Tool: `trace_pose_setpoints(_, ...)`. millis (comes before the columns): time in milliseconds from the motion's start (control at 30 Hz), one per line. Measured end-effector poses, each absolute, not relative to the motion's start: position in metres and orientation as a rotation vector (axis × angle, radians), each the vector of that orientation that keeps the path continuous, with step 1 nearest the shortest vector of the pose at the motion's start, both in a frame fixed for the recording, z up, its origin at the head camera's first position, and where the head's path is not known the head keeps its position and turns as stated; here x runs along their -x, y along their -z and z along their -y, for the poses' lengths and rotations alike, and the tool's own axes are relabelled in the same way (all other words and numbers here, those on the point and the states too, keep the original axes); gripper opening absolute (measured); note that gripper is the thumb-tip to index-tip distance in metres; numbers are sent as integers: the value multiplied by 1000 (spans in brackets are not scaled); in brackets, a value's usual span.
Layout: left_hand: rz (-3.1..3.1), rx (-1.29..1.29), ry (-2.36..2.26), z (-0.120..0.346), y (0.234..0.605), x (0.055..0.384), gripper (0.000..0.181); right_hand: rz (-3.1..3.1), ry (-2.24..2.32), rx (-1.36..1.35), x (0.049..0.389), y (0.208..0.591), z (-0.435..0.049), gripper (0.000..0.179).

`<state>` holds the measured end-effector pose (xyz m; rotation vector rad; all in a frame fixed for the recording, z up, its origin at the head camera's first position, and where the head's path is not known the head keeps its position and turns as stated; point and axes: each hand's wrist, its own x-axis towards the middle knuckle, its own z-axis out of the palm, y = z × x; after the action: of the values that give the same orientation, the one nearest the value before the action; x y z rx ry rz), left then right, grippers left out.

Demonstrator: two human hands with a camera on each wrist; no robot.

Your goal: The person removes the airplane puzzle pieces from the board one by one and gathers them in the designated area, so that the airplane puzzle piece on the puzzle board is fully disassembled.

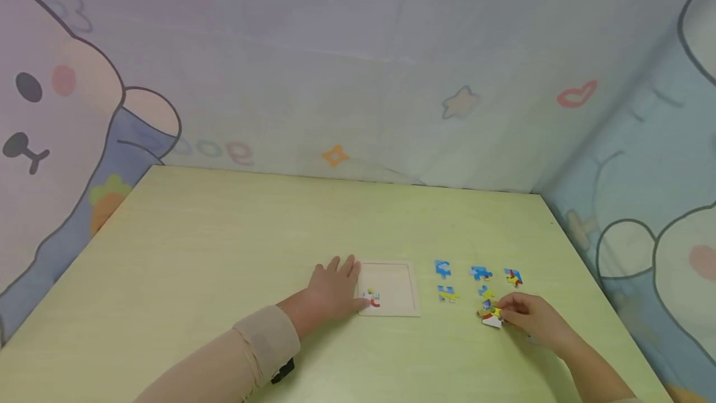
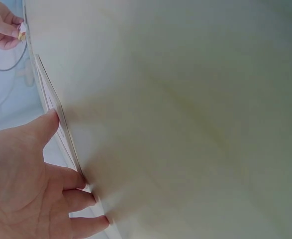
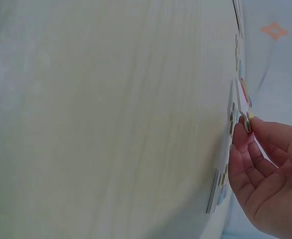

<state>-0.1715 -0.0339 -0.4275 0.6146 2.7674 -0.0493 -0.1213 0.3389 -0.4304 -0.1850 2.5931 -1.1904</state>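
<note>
A square wooden puzzle tray (image 1: pixel 397 291) lies flat on the table, with one puzzle piece (image 1: pixel 371 296) in its lower left corner. My left hand (image 1: pixel 334 291) rests with spread fingers along the tray's left side, the thumb over its edge near that piece. In the left wrist view the fingertips (image 2: pixel 102 221) come down at the table. My right hand (image 1: pixel 534 319) pinches a jigsaw piece (image 1: pixel 493 318) with white, red and yellow on it between thumb and forefinger. In the right wrist view this piece (image 3: pixel 244 97) is tilted, seen nearly edge-on.
Right of the tray lie several loose puzzle pieces, among them a blue one (image 1: pixel 442 268), another blue one (image 1: pixel 480 273), a red-yellow-blue one (image 1: pixel 513 277) and a blue-yellow one (image 1: pixel 447 293). A cartoon-printed cloth (image 1: pixel 358 79) stands behind the table (image 1: pixel 224 229).
</note>
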Motion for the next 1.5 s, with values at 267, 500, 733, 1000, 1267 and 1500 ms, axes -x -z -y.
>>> trace_pose_setpoints(267, -2768, -616, 46, 35, 431, 172, 79, -2577, 1171, 166, 121, 433, -343, 16)
trace_pose_setpoints(500, -2765, -615, 51, 34, 428, 173, 79, -2615, 1080, 219, 120, 434, -345, 10)
trace_pose_setpoints(733, -2776, -614, 47, 33, 425, 171, 78, -2686, 986, 199, 119, 435, -343, 7)
trace_pose_setpoints(1000, -2773, -631, 51, 34, 428, 172, 79, -2748, 891, 162, 119, 435, -341, 6)
trace_pose_setpoints(1267, -2770, -645, 55, 34, 431, 175, 80, -2793, 840, 181, 118, 432, -339, 4)
trace_pose_setpoints(1500, -2749, -642, 38, 36, 431, 177, 82, -2789, 946, 234, 122, 431, -330, 9)
